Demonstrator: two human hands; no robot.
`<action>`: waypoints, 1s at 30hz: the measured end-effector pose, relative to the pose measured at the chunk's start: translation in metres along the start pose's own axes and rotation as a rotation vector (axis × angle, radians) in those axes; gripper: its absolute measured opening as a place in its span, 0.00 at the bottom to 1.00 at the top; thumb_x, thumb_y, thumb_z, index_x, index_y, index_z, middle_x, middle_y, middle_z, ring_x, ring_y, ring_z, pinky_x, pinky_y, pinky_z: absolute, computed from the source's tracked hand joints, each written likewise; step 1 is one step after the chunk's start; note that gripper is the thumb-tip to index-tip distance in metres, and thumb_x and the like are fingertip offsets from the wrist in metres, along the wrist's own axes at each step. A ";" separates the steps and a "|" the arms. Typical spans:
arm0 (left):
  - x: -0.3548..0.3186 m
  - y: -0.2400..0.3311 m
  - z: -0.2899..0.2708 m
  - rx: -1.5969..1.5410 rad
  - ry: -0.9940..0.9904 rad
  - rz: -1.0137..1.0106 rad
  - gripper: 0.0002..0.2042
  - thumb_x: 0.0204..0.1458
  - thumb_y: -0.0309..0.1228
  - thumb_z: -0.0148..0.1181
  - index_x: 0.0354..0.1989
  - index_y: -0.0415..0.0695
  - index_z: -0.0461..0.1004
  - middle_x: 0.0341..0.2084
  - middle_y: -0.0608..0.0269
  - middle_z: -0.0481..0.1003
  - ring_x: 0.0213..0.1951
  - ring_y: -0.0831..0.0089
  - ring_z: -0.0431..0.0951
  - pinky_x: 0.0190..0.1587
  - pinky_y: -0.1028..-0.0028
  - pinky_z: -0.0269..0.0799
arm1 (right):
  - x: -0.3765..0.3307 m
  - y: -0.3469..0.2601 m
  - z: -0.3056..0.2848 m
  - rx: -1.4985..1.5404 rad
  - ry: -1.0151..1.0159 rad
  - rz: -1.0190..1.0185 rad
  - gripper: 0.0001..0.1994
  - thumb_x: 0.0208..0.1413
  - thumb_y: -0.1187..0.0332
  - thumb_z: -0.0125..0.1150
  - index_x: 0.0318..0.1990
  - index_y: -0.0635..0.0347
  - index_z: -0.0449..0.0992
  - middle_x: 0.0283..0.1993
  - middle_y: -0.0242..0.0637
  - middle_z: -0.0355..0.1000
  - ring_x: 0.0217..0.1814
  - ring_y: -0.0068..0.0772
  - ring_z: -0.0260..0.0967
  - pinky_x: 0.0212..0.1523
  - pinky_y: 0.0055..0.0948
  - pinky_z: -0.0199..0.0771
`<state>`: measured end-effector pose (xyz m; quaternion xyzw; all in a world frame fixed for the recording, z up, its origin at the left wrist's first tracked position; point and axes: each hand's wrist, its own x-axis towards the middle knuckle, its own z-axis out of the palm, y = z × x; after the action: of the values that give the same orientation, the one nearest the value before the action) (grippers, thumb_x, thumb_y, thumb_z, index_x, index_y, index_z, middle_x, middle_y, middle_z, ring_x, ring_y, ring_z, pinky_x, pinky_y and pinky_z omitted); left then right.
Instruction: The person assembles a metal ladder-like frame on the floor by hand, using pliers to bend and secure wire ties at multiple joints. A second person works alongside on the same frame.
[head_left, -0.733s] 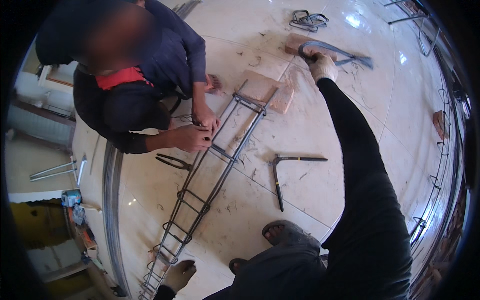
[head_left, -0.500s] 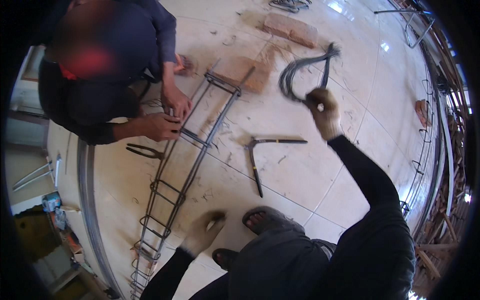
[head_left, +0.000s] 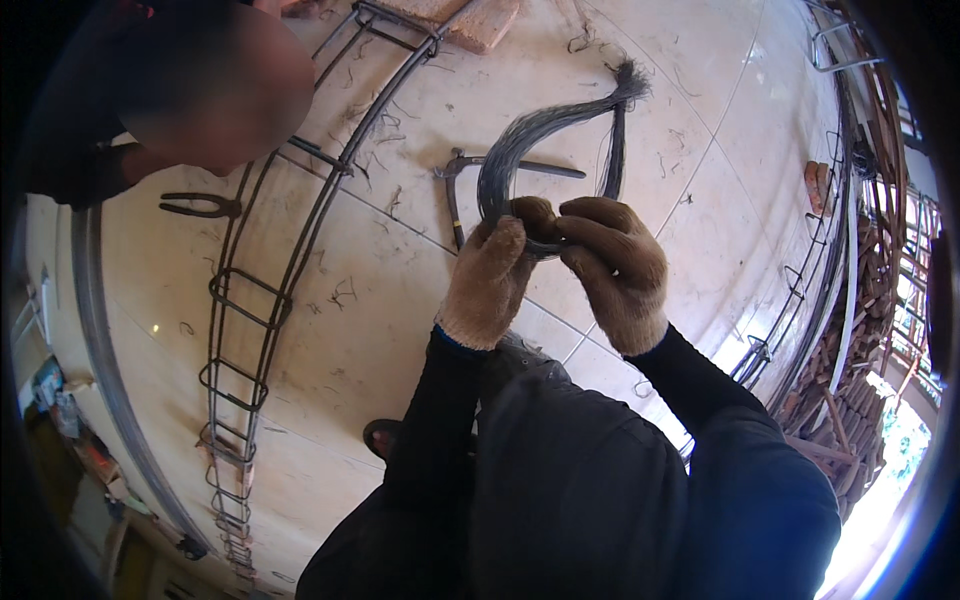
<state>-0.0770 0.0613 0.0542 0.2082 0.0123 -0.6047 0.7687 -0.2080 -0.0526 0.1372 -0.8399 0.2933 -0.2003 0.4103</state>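
Observation:
A looped bundle of thin dark tie wire is held up over the floor, its frayed ends at the far side. My left hand, in a tan knit glove, is closed around the near bend of the loop. My right hand, gloved alike, pinches at the same bend, fingertips close to the left ones. Whether it has a single strand or several is too small to tell. Beyond my hands, partly covered by the wire, long-handled pincers lie spread on the tiles.
A long rebar cage runs along the left, its far end by a brick. Pliers lie beside it, near a crouching co-worker. Another cage and piled wood pieces are on the right. Wire scraps litter the tiles.
The right hand has brought the wire bundle nearer to me. My left hand has risen from beside the cage and taken hold of it. The view has shifted, and the co-worker sits further left.

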 end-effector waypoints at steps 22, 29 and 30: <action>-0.015 0.057 0.062 0.616 0.219 -0.071 0.14 0.53 0.19 0.73 0.48 0.39 0.85 0.38 0.64 0.85 0.39 0.77 0.82 0.44 0.74 0.80 | 0.000 -0.045 -0.009 0.469 0.001 0.233 0.08 0.58 0.84 0.71 0.44 0.66 0.83 0.51 0.43 0.80 0.52 0.34 0.78 0.50 0.32 0.81; -0.016 0.048 0.060 0.520 0.121 -0.050 0.11 0.55 0.20 0.77 0.46 0.39 0.85 0.39 0.62 0.87 0.41 0.78 0.85 0.48 0.73 0.85 | -0.010 -0.034 -0.006 0.618 0.014 0.264 0.07 0.61 0.83 0.69 0.45 0.66 0.83 0.52 0.43 0.79 0.51 0.32 0.77 0.49 0.31 0.82; -0.016 0.047 0.061 0.551 0.132 -0.044 0.10 0.56 0.20 0.77 0.45 0.39 0.86 0.38 0.63 0.87 0.41 0.78 0.85 0.48 0.74 0.85 | -0.010 -0.035 -0.006 0.622 0.018 0.276 0.07 0.61 0.83 0.69 0.44 0.66 0.82 0.52 0.42 0.78 0.51 0.32 0.77 0.49 0.31 0.82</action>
<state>-0.0514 0.0644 0.1287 0.4480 -0.0978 -0.5867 0.6674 -0.2078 -0.0321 0.1682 -0.6251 0.3329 -0.2303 0.6674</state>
